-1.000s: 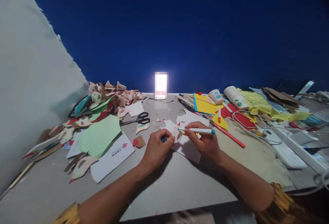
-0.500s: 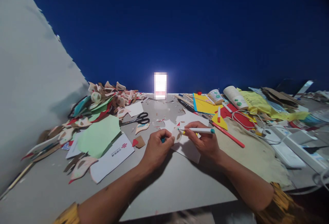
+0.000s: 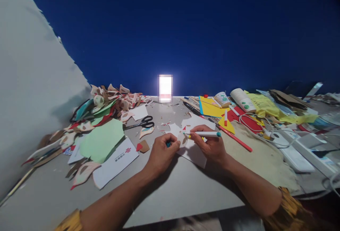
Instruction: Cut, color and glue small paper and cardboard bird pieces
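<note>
The person's left hand (image 3: 164, 151) has its thumb and forefinger pinching the near-left edge of a small white cut-out (image 3: 183, 140) with brown patches and a red tip, which probably keeps the light piece from slipping under the pen. The cut-out sits just beyond those fingertips, over a white sheet (image 3: 197, 156); whether it lies flat on it cannot be told. In the curl of the same fingers a teal bit shows, likely the marker's cap (image 3: 168, 144), tucked there perhaps to keep it close.

The right hand (image 3: 211, 148) pinches a white marker (image 3: 208, 134) between thumb and fingers, low on the barrel, a grip that seems chosen for fine control; its tip points left, at the cut-out, though contact is too small to judge. The teal rear end sticks out to the right of the fingers.

Left of and beyond the left fingers, black-handled scissors (image 3: 146, 122) lie on the bench (image 3: 164, 202), apparently set aside within reach. To the right of the right fingers rests a red pen (image 3: 236, 138), well clear of the marker
</note>
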`<state>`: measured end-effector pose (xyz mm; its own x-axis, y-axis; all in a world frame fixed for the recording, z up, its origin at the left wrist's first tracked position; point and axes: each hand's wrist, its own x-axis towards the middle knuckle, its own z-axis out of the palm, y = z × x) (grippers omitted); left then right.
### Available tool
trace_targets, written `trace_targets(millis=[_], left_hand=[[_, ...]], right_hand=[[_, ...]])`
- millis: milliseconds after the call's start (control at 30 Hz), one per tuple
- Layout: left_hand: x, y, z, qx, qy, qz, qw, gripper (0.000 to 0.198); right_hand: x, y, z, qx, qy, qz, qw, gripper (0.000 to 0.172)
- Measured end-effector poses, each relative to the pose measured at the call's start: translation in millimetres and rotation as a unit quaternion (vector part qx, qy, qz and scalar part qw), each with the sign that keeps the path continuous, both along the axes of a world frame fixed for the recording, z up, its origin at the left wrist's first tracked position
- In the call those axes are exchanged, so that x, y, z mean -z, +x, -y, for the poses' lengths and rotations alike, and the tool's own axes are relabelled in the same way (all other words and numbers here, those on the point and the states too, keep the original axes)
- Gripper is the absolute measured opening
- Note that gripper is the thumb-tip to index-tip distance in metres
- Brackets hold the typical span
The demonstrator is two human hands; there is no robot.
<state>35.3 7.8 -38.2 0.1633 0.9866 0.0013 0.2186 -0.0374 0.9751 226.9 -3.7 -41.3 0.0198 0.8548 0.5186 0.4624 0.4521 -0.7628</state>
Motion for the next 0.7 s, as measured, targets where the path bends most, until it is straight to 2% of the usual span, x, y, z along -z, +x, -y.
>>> trace_targets(millis=[700], left_hand=[[1.4, -0.8, 0.2, 0.006, 0.003, -0.022, 1.0, 0.014]], right_hand=[[-1.1, -0.7, -0.1, 0.0, -0.001, 0.003, 1.0, 0.021]])
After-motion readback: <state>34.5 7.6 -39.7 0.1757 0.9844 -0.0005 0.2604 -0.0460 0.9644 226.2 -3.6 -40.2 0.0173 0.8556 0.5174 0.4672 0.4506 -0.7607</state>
